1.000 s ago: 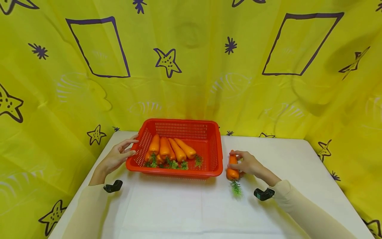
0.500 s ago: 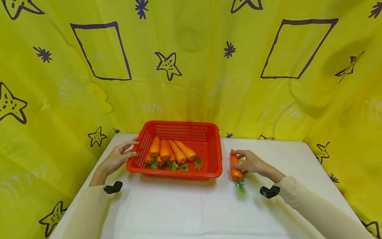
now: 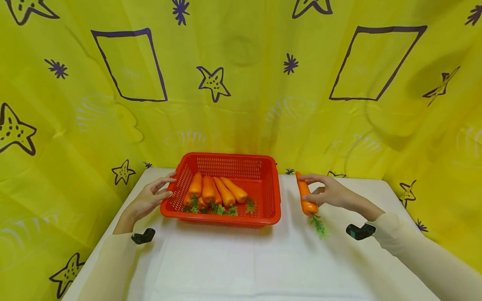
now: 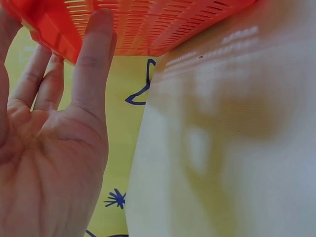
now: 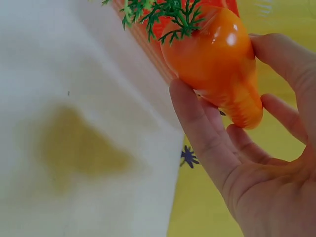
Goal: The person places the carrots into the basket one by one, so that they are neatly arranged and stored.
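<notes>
In the head view, my right hand [image 3: 331,192] pinches an orange toy carrot [image 3: 306,198] between thumb and fingers, tip pointing away and green top hanging toward me. Seen from the right wrist, the carrot [image 5: 217,59] lies between my thumb and fingertips, its feathery green leaves [image 5: 173,19] at the top of the view. Several more carrots [image 3: 226,194] lie side by side in the left part of a red plastic basket [image 3: 271,219]. My left hand [image 3: 148,200] touches the basket's left side with fairly straight fingers; in the left wrist view one fingertip meets its slotted wall [image 4: 138,24].
A white-covered table [image 3: 211,267] lies beneath everything. Behind it and at both sides hangs a yellow curtain [image 3: 241,117] with drawn starfish and frames. The basket stands near the back edge, left of the held carrot.
My right hand has lifted the carrot off the table and moved it right and away from the basket, turning it slightly. My left hand and the basket have stayed in place.
</notes>
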`<state>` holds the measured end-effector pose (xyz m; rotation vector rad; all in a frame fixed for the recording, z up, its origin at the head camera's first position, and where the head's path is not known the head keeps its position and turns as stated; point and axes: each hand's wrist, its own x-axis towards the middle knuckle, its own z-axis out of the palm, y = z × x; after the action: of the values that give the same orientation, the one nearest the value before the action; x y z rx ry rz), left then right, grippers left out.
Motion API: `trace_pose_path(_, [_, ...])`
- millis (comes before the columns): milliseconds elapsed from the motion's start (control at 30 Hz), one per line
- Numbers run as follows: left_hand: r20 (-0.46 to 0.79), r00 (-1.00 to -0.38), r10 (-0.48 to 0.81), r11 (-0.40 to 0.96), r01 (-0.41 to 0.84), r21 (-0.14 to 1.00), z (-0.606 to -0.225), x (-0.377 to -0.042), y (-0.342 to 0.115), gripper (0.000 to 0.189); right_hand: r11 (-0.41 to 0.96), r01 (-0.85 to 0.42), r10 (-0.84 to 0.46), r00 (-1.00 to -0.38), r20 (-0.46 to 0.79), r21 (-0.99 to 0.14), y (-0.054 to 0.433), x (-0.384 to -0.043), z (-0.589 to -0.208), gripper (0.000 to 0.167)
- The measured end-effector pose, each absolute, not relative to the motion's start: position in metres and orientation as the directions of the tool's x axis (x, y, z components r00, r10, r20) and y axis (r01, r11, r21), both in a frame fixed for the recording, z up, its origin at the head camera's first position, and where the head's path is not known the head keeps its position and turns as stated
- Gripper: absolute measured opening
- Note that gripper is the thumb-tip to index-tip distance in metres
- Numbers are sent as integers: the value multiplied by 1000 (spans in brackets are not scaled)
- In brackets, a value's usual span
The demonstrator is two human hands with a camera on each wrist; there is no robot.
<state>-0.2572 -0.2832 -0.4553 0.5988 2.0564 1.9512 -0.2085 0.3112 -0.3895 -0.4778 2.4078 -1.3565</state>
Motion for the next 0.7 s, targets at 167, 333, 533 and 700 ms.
trace_pose_path(167, [108,-883,457,22,132,991,-455,-258,-283,45,502,-130,-422,-900,-111,-855,318,-205,-376,67])
trace_pose_path(333, [124,-875,469,8,145,989,-458,-258,-284,44,459,-141,-408,-911,-67,-877,323,-203,-365,66])
trace_pose_path(533, [133,-868,479,-16,143,990,-459,-258,-284,44,396,-178,-384,-923,13,-901,329,-204,-356,65])
trace_pose_path(700, [136,-867,479,-25,142,990,-459,-258,-284,45,363,-208,-365,-929,67,-908,333,-203,-351,62])
